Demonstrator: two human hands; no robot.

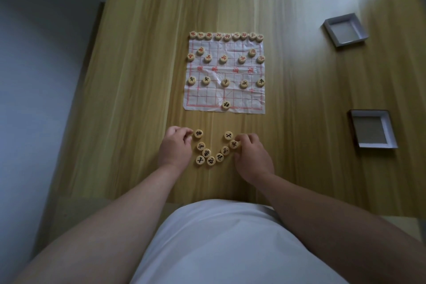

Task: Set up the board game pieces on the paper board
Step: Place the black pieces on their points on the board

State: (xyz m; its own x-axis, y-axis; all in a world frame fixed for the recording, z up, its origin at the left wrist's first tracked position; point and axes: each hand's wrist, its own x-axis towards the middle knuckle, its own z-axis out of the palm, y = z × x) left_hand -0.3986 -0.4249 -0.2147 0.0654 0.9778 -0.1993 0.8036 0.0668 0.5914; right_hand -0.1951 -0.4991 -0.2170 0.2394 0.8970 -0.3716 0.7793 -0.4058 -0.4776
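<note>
A crumpled paper board [224, 94] with a red grid lies mid-table. Red-lettered round wooden discs [226, 36] fill its far rows. Several black-lettered discs [225, 82] form one row on its near half, and a single black disc [226, 105] sits at the near edge. A loose cluster of black-lettered discs [206, 153] lies on the table between my hands. My left hand [175, 145] is curled, its fingertips beside one disc [198, 133]. My right hand [251, 154] pinches a disc [234, 144] at the cluster's right end.
Two empty shallow cardboard box halves stand to the right: one [345, 30] far, one [372, 129] nearer. The wooden table [143, 76] ends at a wall on the left. My white-shirted torso fills the bottom of the view.
</note>
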